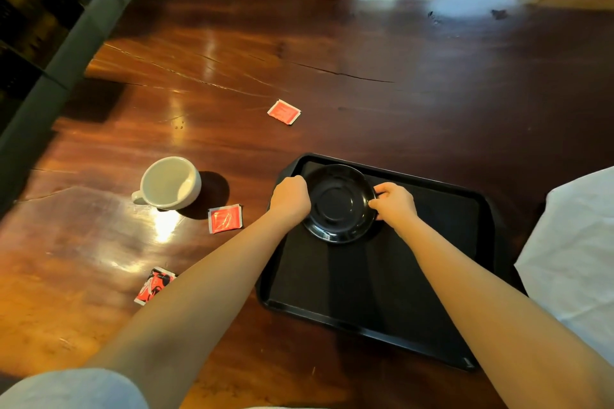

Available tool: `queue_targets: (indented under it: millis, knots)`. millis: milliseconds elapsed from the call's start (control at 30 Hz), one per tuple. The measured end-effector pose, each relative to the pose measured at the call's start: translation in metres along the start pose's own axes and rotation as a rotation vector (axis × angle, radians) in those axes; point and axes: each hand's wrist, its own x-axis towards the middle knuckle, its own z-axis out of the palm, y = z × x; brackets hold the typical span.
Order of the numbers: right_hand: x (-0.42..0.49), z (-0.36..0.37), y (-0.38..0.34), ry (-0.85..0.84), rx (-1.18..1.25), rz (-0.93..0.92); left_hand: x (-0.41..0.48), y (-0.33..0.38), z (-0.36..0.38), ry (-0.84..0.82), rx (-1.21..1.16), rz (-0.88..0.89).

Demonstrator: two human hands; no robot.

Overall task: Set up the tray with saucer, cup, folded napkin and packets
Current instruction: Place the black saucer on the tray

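A black saucer sits in the far left part of the black tray. My left hand grips the saucer's left rim and my right hand pinches its right rim. A white cup stands on the wooden table left of the tray, handle toward the near left. Three red packets lie loose on the table: one beyond the tray, one beside the cup, one nearer me, partly under my left forearm. A white napkin lies at the right edge.
The dark polished wooden table stretches far ahead, with a long crack across its middle. A grey ledge runs along the table's left side. The napkin overlaps the tray's right end.
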Motion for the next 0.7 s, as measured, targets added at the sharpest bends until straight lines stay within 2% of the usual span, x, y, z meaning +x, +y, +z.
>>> queue_targets:
  millis: [400, 567, 700]
  knots:
    - [-0.010, -0.005, -0.001, -0.021, -0.074, -0.035, -0.010, -0.002, -0.012, 0.058, 0.074, 0.043]
    - [-0.024, -0.015, -0.018, -0.108, -0.377, -0.090, -0.016, -0.017, -0.036, 0.018, 0.108, 0.120]
    - [-0.038, -0.018, -0.043, -0.173, -0.716, -0.102, -0.028, -0.038, -0.053, -0.123, 0.123, 0.184]
